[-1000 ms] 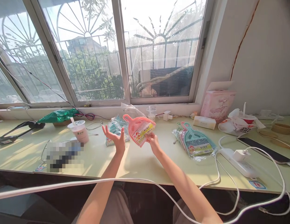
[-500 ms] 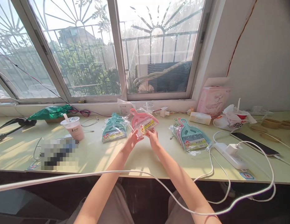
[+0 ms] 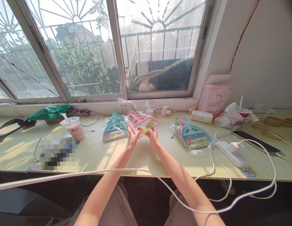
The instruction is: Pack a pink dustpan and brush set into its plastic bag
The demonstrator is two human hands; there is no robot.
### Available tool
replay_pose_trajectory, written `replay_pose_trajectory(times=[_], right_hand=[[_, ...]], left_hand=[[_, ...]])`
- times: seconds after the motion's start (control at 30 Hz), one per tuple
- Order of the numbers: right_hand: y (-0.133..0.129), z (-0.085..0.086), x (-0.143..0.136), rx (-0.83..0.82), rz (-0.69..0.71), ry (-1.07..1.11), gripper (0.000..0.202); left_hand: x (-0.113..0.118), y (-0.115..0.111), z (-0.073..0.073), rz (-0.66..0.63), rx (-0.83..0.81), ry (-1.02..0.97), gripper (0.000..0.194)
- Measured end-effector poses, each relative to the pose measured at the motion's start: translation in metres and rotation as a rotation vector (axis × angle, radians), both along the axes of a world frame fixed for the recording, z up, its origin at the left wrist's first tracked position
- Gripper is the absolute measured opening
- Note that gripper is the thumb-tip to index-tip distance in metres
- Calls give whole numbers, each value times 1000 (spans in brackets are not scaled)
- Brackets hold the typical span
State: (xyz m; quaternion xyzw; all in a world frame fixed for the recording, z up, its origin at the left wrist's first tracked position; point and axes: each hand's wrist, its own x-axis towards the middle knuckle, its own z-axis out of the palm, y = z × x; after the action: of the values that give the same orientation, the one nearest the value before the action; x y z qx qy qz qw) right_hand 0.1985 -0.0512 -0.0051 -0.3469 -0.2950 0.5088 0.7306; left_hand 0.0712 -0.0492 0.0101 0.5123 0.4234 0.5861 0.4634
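A pink dustpan-and-brush set (image 3: 141, 121) in clear wrap, with a yellow label along its lower edge, is held between both hands over the middle of the table. My left hand (image 3: 133, 137) grips its lower left corner. My right hand (image 3: 152, 135) pinches the lower right edge, thumb near the label. To the left lies a pile of wrapped green dustpan sets (image 3: 115, 128), close beside the held one. On the right, a fanned pile has a green dustpan set (image 3: 195, 136) on top and a pink one (image 3: 181, 131) showing beneath.
A drink cup (image 3: 74, 128) stands left, near a blurred-out object (image 3: 60, 153). On the right lie a white power strip (image 3: 232, 154), a phone (image 3: 256, 142) and a tissue pack (image 3: 201, 116). A white cable (image 3: 146, 170) hangs across my forearms. A pink box (image 3: 215, 99) stands behind.
The pink dustpan set has tilted back a little, and its label and both hands have shifted slightly left. The piles on either side stay where they were.
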Motion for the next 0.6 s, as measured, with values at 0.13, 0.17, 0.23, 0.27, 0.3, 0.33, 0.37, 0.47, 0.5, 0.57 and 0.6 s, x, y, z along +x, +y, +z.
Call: replay_pose_trajectory(times=[0.13, 0.17, 0.23, 0.27, 0.3, 0.33, 0.37, 0.47, 0.5, 0.57, 0.6], right_hand=[[-2, 1, 1, -13, -13, -10, 23], [-2, 1, 1, -14, -12, -6, 24], [-2, 1, 2, -15, 0, 3, 27], [-1, 1, 2, -16, 5, 4, 28], [-1, 1, 2, -20, 7, 4, 28], [0, 1, 2, -24, 8, 5, 28], [1, 1, 2, -31, 5, 10, 29], [4, -2, 2, -44, -29, 40, 49], [4, -3, 2, -41, -40, 45, 63], [5, -7, 3, -17, -58, 33, 91], [5, -9, 4, 7, -60, 9, 101]], left_hand=[[2, -13, 18, 307, 368, 464, 94], [1, -14, 25, 267, 472, 576, 79], [0, -12, 38, 57, 604, 764, 48], [1, -9, 43, -54, 621, 841, 37], [3, -5, 46, -144, 614, 904, 29], [6, -1, 48, -206, 593, 948, 23], [9, 4, 48, -232, 568, 966, 18], [19, 13, 43, -206, 539, 925, 12], [21, 15, 42, -189, 543, 919, 12], [24, 16, 39, -165, 561, 972, 15], [24, 16, 39, -158, 574, 1025, 18]])
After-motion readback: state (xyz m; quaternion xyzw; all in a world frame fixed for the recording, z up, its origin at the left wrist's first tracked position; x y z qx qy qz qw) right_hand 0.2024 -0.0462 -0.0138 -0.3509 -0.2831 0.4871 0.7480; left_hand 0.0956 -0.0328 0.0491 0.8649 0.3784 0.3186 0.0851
